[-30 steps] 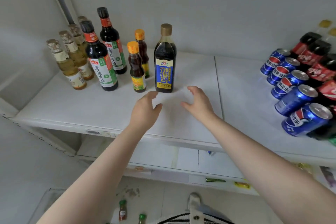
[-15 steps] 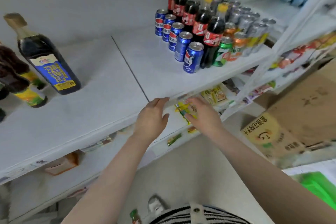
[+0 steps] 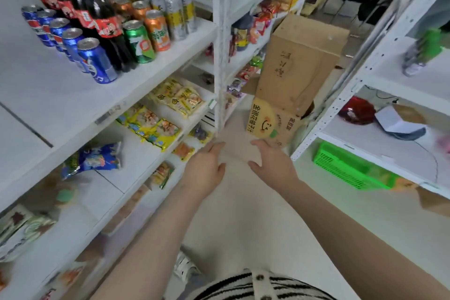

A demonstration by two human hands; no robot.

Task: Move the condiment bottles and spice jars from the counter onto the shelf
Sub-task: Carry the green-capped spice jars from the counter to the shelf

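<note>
My left hand (image 3: pixel 203 169) and my right hand (image 3: pixel 272 162) hang in front of me over the aisle floor, fingers relaxed, holding nothing. No condiment bottle or spice jar is in view. The white shelf (image 3: pixel 60 105) on my left carries blue cola cans (image 3: pixel 93 59), dark cola bottles (image 3: pixel 107 29) and green, orange and silver cans.
Snack packets (image 3: pixel 155 126) lie on the lower shelves to the left. A cardboard box (image 3: pixel 299 63) stands in the aisle ahead, against a white upright post (image 3: pixel 220 44). On the right, another white rack holds a green basket (image 3: pixel 350 168) and a red object (image 3: pixel 356 111).
My view has swung right, away from the soy sauce and vinegar bottles, which have left the frame. Both empty hands came off the shelf and now hang over the aisle.
</note>
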